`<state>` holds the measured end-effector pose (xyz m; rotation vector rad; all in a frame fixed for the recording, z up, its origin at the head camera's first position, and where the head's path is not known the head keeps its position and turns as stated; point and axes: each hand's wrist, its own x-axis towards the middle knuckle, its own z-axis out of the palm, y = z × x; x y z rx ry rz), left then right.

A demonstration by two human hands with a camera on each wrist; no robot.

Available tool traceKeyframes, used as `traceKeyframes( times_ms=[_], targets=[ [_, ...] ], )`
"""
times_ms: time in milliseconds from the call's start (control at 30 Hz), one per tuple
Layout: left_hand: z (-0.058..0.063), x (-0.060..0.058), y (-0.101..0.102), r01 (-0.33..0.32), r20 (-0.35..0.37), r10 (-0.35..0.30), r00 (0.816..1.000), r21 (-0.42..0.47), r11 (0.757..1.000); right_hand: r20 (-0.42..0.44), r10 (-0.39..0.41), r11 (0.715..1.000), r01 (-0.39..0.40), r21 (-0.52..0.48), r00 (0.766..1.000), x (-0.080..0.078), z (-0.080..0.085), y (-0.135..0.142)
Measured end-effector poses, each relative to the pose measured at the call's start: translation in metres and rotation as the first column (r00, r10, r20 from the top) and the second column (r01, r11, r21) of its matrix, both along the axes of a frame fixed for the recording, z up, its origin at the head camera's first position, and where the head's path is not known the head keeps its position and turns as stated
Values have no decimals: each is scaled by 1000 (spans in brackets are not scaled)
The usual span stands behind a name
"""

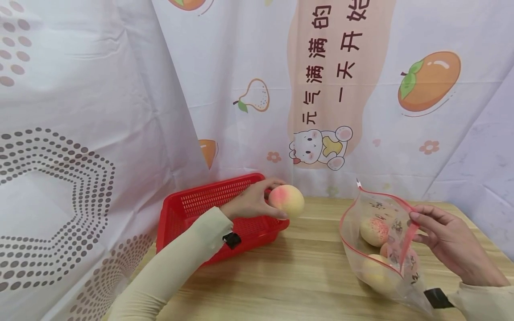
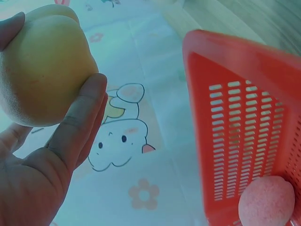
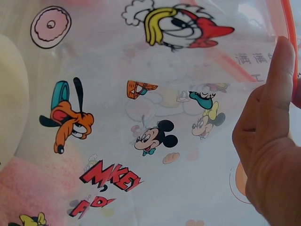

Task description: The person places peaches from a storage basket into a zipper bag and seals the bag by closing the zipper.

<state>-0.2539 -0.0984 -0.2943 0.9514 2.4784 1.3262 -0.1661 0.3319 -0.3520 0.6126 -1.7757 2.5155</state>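
Note:
My left hand (image 1: 254,200) grips a yellow peach (image 1: 292,201) with a pink blush, held up beside the right end of a red plastic basket (image 1: 170,218). The left wrist view shows fingers and thumb around that peach (image 2: 47,70). Over on the right, my right hand (image 1: 451,238) pinches the red zip edge of a clear printed zip bag (image 1: 353,249), whose mouth gapes open. Several peaches lie inside the bag, one of them a speckled peach (image 1: 374,231). Cartoon figures on the bag's film (image 3: 188,165) fill the right wrist view.
A pink peach (image 2: 266,202) sits in the basket, seen in the left wrist view. The wooden table (image 1: 297,276) carries the basket at left and the bag at right. Behind it hangs a printed curtain (image 1: 225,53), with another white curtain (image 1: 80,102) on the left.

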Motion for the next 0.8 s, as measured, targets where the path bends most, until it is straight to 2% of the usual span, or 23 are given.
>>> traceKeyframes(
  times_ms=[267,433,600,800],
  targets=[
    [3,9,11,11,-16,-11,1000,-5,1000,9,-17,1000,17,15,1000,0,0,-1],
    [4,15,20,57,12,-58,998,44,997,11,-20,1000,20,15,1000,-1,0,-1],
    [5,21,29,74,37,-76,996,51,996,16,-24,1000,24,9,1000,-1,1,-2],
    [3,23,40,108,57,-113,992,80,991,16,-15,1000,15,9,1000,-2,1,-3]
  ],
)
